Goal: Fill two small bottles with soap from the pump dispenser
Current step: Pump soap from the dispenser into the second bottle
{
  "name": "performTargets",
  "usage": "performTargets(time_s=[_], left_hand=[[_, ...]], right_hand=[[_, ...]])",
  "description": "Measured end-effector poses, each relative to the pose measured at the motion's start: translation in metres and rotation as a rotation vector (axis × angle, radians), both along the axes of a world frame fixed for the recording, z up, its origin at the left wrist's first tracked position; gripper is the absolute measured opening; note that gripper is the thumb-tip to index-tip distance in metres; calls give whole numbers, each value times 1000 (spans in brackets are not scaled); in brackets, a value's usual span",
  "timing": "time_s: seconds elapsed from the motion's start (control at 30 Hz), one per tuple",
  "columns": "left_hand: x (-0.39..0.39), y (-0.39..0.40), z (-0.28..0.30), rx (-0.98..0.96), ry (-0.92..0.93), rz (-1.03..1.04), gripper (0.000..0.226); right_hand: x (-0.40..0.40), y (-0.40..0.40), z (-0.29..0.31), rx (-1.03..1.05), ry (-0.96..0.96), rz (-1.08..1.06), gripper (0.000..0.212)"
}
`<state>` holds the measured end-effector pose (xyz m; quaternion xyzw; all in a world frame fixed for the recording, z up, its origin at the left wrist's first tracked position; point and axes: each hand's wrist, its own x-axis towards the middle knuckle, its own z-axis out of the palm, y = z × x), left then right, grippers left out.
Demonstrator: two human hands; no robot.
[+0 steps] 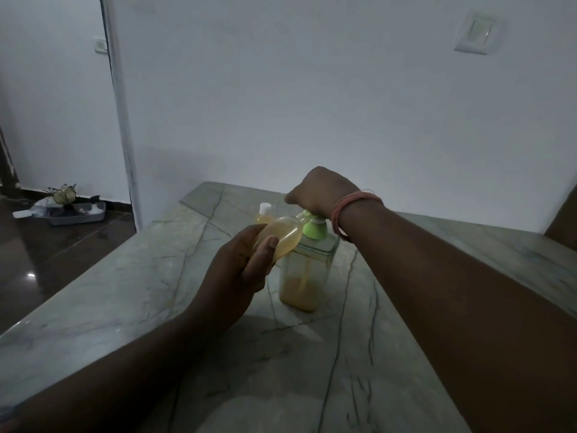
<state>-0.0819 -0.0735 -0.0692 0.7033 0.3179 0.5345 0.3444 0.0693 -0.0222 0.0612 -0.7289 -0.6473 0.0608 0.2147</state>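
Note:
A clear pump dispenser (304, 276) with a green collar stands on the marble table (156, 292); orange soap fills its lower part. My right hand (321, 192) rests fist-like on top of the pump head, which it hides. My left hand (246, 267) holds a small clear bottle (281, 239) tilted on its side, its neck pointing at the pump's spout; yellowish soap shows inside it. A second small bottle (264, 214) with a white cap stands upright just behind, holding yellow soap.
A white wall runs behind the table, close to its far edge. On the dark floor at the left lies a grey tray (78, 215) with small items. A brown object (562, 220) shows at the right edge.

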Motion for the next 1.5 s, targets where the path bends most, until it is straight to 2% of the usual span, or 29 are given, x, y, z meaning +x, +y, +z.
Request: performTargets(time_s=[0.17,0.23,0.4,0.53,0.6,0.77,0.87,0.93,1.0,1.1,1.3,1.5], left_hand=[[0,1,1,28,18,13,18],[0,1,-1,37,15,2,17],[0,1,0,8,-26,-40,29],[0,2,-1,2,-32,-17,24],[0,3,-2,15,-25,-28,22],[0,0,0,5,-28,-31,32],[0,1,0,0,-52,-39,42],[1,4,-1,11,-37,-24,48],[0,2,-2,11,-31,-16,53],[-1,-1,0,18,4,8,50],[0,4,-2,15,5,-1,27],[-1,1,-2,12,-21,-28,39]], right_hand=[[3,0,-3,140,42,-14,27],[4,0,-5,102,101,-14,26],[-3,6,1,27,-72,-26,27],[2,4,0,120,18,-9,27],[3,2,-2,85,62,-15,27],[-1,2,2,13,-30,-1,33],[4,4,-1,90,52,9,34],[5,0,-2,59,141,17,31],[2,-2,-2,13,72,9,29],[-2,1,2,49,-67,-19,28],[5,5,-2,118,41,-23,31],[-3,10,2,90,-114,-14,21]])
